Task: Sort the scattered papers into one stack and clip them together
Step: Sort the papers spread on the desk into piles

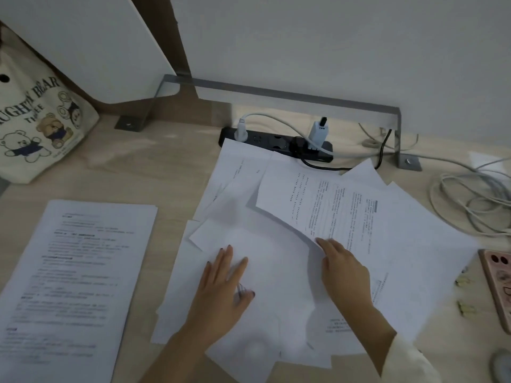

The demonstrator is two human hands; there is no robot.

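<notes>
Scattered white printed papers lie under our flat, open left hand; our right hand pinches one sheet's edge.

Light was dim and cool overall, greyish on the wall. One warmer, brighter patch lay on the tabletop under the metal rail, behind the power strip. Shadows were soft, faint under the lifted sheet. No glare. Printed text on the left stack was smeared and unreadable. Wide-angle bending showed at the edges; lower corners were blurred.
</notes>
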